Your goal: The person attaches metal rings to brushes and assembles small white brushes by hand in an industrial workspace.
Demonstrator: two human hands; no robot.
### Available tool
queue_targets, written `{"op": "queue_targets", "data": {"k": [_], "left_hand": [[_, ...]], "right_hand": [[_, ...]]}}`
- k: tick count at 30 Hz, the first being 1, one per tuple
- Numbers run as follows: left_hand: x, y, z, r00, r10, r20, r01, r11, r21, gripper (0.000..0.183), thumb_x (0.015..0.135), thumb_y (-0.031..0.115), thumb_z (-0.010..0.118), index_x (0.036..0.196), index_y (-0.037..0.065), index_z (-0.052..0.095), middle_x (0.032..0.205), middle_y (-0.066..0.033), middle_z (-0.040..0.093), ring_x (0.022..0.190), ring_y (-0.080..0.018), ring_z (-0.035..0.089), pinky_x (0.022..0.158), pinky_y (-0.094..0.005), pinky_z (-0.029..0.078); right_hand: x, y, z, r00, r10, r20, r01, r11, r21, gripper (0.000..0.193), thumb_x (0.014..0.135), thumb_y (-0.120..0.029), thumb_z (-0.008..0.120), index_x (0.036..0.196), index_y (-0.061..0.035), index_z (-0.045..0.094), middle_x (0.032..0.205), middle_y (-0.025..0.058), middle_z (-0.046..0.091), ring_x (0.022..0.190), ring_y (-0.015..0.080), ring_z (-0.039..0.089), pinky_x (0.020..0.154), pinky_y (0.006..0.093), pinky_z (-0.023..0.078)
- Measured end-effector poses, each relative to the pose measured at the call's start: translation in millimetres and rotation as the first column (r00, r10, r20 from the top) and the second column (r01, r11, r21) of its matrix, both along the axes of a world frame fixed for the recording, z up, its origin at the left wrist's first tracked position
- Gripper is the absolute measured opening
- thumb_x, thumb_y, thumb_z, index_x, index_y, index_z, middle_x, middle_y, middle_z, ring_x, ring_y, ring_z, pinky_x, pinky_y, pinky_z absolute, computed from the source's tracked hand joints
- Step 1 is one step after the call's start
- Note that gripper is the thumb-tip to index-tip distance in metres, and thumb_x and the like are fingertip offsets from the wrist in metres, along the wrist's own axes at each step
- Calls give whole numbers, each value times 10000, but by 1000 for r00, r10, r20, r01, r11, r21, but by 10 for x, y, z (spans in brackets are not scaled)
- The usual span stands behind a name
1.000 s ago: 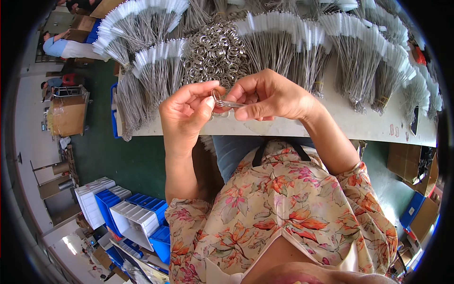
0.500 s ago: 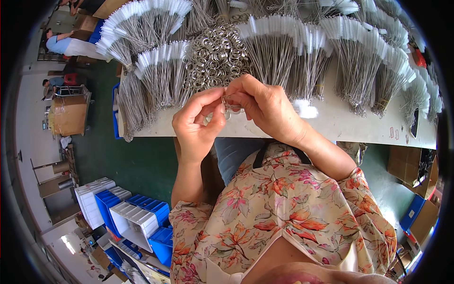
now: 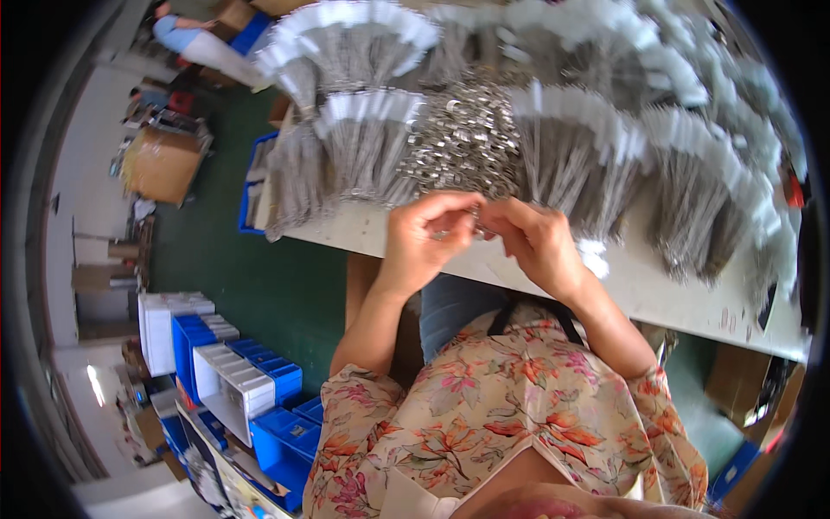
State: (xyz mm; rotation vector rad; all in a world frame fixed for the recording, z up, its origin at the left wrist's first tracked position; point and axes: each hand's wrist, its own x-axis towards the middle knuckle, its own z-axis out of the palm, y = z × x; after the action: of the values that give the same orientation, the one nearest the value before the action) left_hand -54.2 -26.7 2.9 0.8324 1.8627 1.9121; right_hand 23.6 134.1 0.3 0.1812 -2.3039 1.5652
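Note:
Above the table's near edge, my left hand (image 3: 432,240) and my right hand (image 3: 538,244) meet fingertip to fingertip. Thumb and fingers of both are pinched on small metal rings (image 3: 443,233), which are blurred and mostly hidden by the fingers. Just beyond the hands lies a big heap of loose shiny metal rings (image 3: 467,134). Bundles of thin wire-handled brushes with white bristles flank it, one bundle (image 3: 367,143) to the left and another (image 3: 571,160) to the right. A small white fluffy piece (image 3: 593,258) sits beside my right wrist.
More brushes (image 3: 346,43) cover the far side of the white table (image 3: 683,307). A blue crate (image 3: 255,186) stands at its left end. Blue and white plastic bins (image 3: 233,381) are stacked at lower left. A person (image 3: 194,43) stands by cartons at far left.
The whole view has shifted and tilted, so the table now slopes down to the right. Both hands remain together, pinching; the rings between them show less clearly.

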Motion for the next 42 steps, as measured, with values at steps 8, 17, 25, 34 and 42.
{"op": "queue_targets", "data": {"k": [8, 17, 25, 34, 42], "left_hand": [[-686, -388, -247, 973, 114, -199, -179, 918, -354, 255, 832, 53, 605, 1081, 4, 582, 960, -71, 632, 825, -104, 609, 717, -241, 506], [-2234, -1698, -612, 629, 331, -703, -760, 72, -646, 225, 768, 282, 637, 883, 90, 659, 824, -138, 655, 824, -293, 632, 716, -407, 499], [-2342, -1736, -599, 672, 327, -664, -695, -32, -719, 224, 788, 298, 599, 869, 101, 667, 930, -128, 650, 921, -313, 607, 768, -417, 496], [-2334, -1683, -591, 676, 401, -619, -669, -20, -743, 194, 795, 303, 593, 889, 143, 653, 945, -105, 652, 917, -306, 610, 754, -414, 497], [-2432, -1725, -642, 562, 577, -593, -803, 208, -558, 168, 860, 227, 505, 903, 68, 542, 867, -158, 646, 766, -322, 631, 680, -434, 494]], "right_hand": [[369, 49, -742, 999, -27, -18, 33, 849, 528, 209, 730, 37, 519, 878, -80, 609, 771, 91, 573, 650, 266, 566, 562, 351, 479], [551, 84, -871, 969, -17, -248, 159, 809, 567, 244, 653, 29, 573, 880, -51, 614, 814, 68, 567, 787, 238, 539, 690, 352, 457], [-379, 525, -259, 926, -280, -254, 369, 814, 448, 98, 752, -78, 633, 738, -18, 557, 690, 112, 577, 602, 304, 574, 554, 363, 479], [-782, 868, -445, 849, -526, 55, 330, 608, 722, 273, 718, -295, 679, 741, -39, 585, 681, 135, 627, 661, 326, 619, 625, 416, 485], [-729, 1106, -478, 881, -470, 57, 430, 845, 317, 178, 819, -204, 586, 745, -42, 577, 576, 87, 567, 542, 198, 585, 542, 332, 484]]}}
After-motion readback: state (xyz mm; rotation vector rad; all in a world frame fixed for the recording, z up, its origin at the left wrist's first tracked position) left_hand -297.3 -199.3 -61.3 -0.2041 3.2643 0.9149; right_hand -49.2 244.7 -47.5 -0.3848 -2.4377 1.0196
